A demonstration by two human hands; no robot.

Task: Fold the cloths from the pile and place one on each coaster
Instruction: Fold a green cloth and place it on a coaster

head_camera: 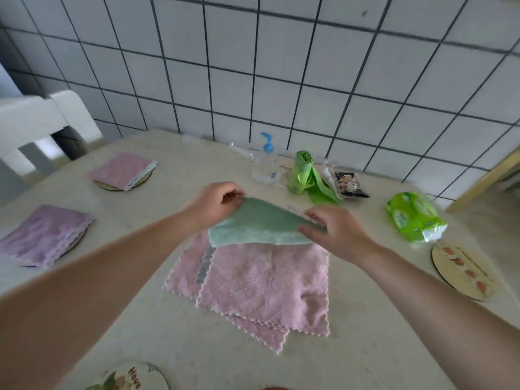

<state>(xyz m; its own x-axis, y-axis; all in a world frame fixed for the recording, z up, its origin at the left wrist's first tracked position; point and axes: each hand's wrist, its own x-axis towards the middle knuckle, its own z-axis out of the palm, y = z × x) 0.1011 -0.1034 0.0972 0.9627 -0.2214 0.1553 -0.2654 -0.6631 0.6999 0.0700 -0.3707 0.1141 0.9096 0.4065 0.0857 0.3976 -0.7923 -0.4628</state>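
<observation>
Two folded pink fleece cloths (46, 235) (122, 170) sit on round coasters at table left. Left hand (216, 202) pinches the far left corner of a green fleece cloth (259, 223); right hand (334, 229) grips its right end. Long axis runs left-right, above the pink cloth pile (259, 282). Behind: clear pump bottle (264, 161), green bag roll (302, 173). Right: green tissue pack (413, 218), bare fruit-printed coaster (464, 271).

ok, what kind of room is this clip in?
Probably a home kitchen or dining corner. A white tiled wall backs a pale table; a white chair stands at its far left, and a pump bottle and a roll of green bags sit against the wall.
</observation>
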